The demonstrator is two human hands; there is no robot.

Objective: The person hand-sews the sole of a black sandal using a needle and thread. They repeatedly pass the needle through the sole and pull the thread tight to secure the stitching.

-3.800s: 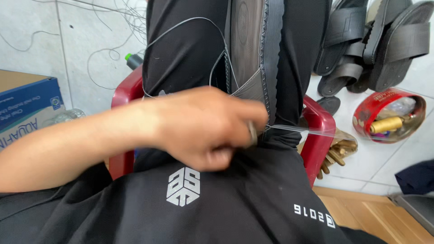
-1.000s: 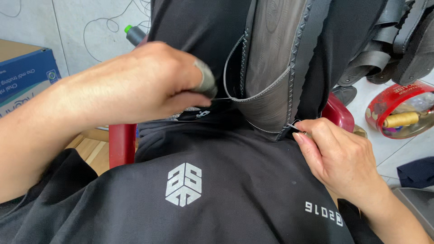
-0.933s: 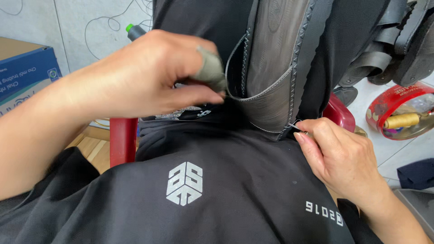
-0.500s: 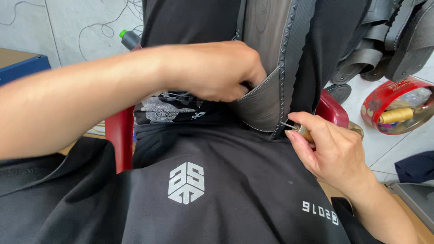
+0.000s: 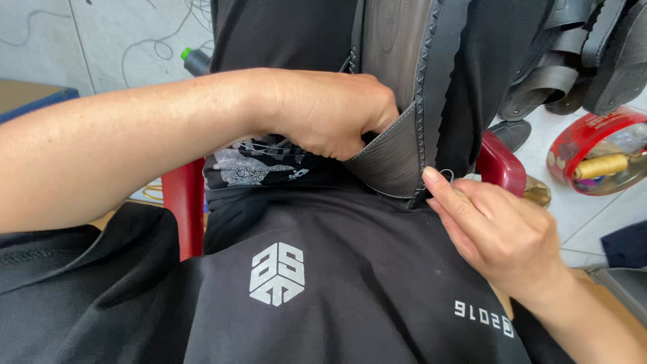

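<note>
we see the left hand point(image 5: 323, 111) at about eleven o'clock of the view's middle, curled shut with its fingertips tucked behind the upper edge of a grey leather piece point(image 5: 387, 158), which it has hold of. that leather piece sits just right of the middle, held upright against dark cloth, with a black stitched strip point(image 5: 426, 81) running up from its right edge toward twelve o'clock. the right hand point(image 5: 502, 236) comes in from four o'clock; its thumb and forefinger are pinched together at the piece's lower right corner, on something too small to make out. a black garment with a white logo point(image 5: 276, 273) fills the six o'clock area. a red chair point(image 5: 185, 209) shows at nine o'clock, and a red round tin point(image 5: 573, 145) holding a yellow thread spool point(image 5: 606, 165) lies at three o'clock.
</note>
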